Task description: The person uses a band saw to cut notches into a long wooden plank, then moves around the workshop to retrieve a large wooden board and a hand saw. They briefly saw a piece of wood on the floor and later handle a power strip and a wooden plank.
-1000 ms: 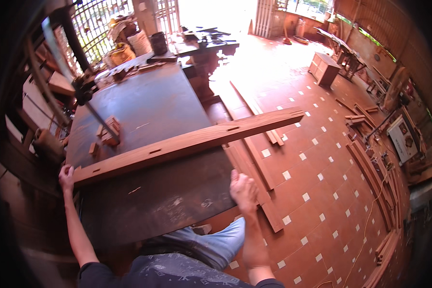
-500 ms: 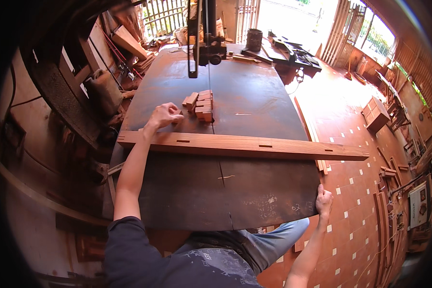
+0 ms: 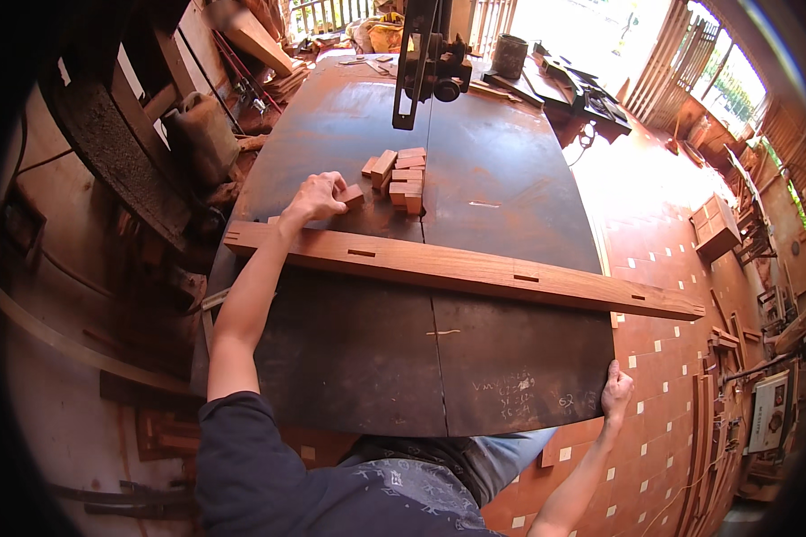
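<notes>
My left hand reaches over a long wooden beam with slots cut in it. Its thumb and fingers close on a small wooden block at the table's surface. Just right of that block stands a cluster of small wooden blocks, several of them stacked, beside the thin saw blade. The beam lies across the dark saw table, its right end jutting past the edge. My right hand grips the table's near right edge, fingers partly hidden underneath.
Above the table hangs the black blade guide of the band saw. A dark can stands beyond the table's far right corner. On the tiled floor at right are a wooden box and several long wood strips.
The view has shifted, so the table sits a little differently. The block in my left hand now shows plainly, sticking out beyond the fingertips. My right hand stays on the table edge.
</notes>
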Motion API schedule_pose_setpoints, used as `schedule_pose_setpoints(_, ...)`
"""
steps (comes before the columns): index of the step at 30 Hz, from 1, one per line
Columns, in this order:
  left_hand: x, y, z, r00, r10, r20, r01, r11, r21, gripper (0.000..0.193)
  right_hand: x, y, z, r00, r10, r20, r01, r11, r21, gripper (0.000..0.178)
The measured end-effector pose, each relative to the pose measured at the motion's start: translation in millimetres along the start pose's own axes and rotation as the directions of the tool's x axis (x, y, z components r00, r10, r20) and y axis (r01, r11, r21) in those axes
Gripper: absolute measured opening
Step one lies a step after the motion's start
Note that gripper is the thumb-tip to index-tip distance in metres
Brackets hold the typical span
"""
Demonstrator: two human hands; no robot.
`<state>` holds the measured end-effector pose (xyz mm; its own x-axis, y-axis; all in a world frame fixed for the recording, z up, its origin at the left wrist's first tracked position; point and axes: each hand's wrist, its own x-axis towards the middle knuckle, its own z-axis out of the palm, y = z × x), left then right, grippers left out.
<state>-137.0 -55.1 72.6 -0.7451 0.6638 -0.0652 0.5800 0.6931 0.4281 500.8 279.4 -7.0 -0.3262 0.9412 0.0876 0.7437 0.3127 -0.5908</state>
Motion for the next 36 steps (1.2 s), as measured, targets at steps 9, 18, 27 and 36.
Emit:
schedule_pose_setpoints(9, -7, 35, 26, 0.911, 0.392, 0.127, -0.298, 0.839, -0.455, 0.027, 1, 0, -1, 1.000, -0.008, -0.005, 0.008, 1.000, 0.002, 0.072)
schedule_pose_setpoints(18, 7, 35, 42, 0.893, 0.449, -0.033, -0.434, 0.838, -0.332, 0.025, -1, -1, 2, 0.999, -0.007, -0.031, 0.007, 1.000, 0.002, 0.070)
schedule_pose_setpoints(27, 43, 31, 38, 0.914, 0.387, -0.123, -0.406, 0.873, -0.271, 0.020, -3, -2, -1, 1.000, 0.021, 0.000, -0.021, 1.000, 0.008, 0.067)
schedule_pose_setpoints(36, 116, -9, 8, 0.950, 0.082, -0.301, -0.082, 0.997, 0.012, 0.043, 3, -4, 0, 1.000, -0.006, -0.010, 0.006, 1.000, 0.005, 0.070)
